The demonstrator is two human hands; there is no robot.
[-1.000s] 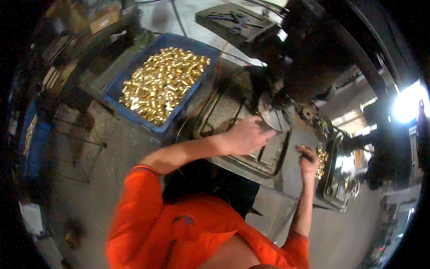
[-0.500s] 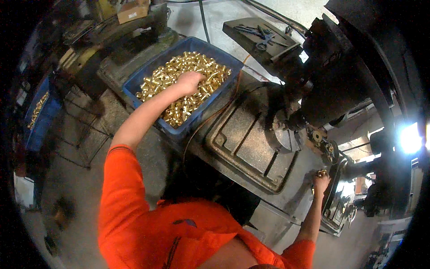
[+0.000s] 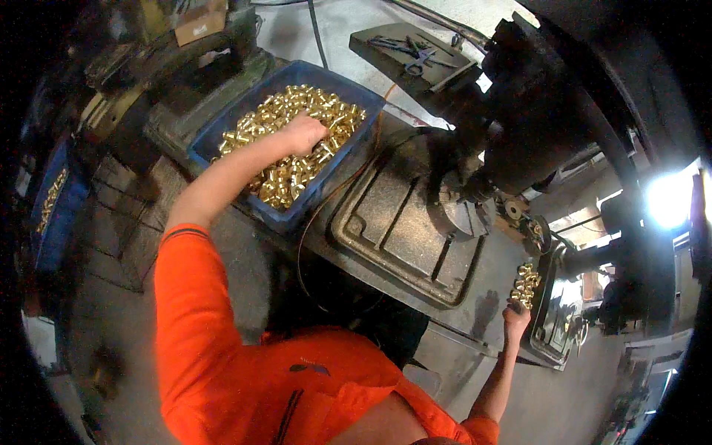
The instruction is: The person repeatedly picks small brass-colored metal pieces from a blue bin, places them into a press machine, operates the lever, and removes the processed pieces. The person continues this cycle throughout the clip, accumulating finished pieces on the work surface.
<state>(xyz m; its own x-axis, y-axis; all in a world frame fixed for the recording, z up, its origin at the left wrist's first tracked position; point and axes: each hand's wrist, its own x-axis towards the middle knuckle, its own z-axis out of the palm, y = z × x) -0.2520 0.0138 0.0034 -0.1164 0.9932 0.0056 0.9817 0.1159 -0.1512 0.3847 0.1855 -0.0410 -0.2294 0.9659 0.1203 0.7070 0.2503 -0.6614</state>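
Note:
A blue plastic bin [image 3: 285,221] holds a heap of small brass fittings [image 3: 278,185]. My left hand [image 3: 304,135] reaches in over the heap from the left, fingers curled down; whatever lies between them is hidden. Far to the right, my right hand [image 3: 516,317] is low over the metal bench, just on the near side of a cluster of brass fittings [image 3: 526,286]. Its fingers point toward that cluster and look dark and small, with no fitting seen in them.
Between my hands sits a grooved machine table [image 3: 408,230] sprinkled with metal chips, under a dark machine head [image 3: 534,133]. Tools lie on a tray [image 3: 363,46] at the back. Another blue bin [image 3: 52,196] with brass parts stands far left. A second machine table [image 3: 549,334] is at right.
My right hand has drawn back toward me from the brass fittings, and the cluster now shows on the bench. My left hand stays in the bin. The whole view has shifted slightly.

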